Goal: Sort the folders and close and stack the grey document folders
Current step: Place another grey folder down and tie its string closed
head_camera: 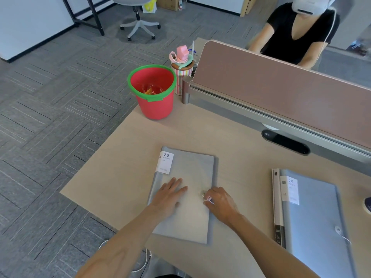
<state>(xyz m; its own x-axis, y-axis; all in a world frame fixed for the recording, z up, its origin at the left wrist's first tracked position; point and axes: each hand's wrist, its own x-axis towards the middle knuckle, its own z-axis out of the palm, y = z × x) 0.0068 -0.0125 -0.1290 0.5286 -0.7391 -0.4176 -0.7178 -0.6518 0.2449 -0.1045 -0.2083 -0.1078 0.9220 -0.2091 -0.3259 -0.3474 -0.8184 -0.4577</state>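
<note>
Grey folder (186, 189) lies shut on the counter (124, 157), cover down. Left hand (170, 195) rests flat on that cover, fingers spread, gripping nothing. Right hand (219, 201) sits at the folder's right edge, grip pinched together on a thin white string by the small metal button (203, 195); fastening looks unfinished. Well right of this folder, two more grey folders (313, 217) lie stacked. Judgement: closing nearly done; stacking this one remains.

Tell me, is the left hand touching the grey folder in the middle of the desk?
Touching. The head view shows the left hand lying flat, palm down, on the grey folder.
</note>
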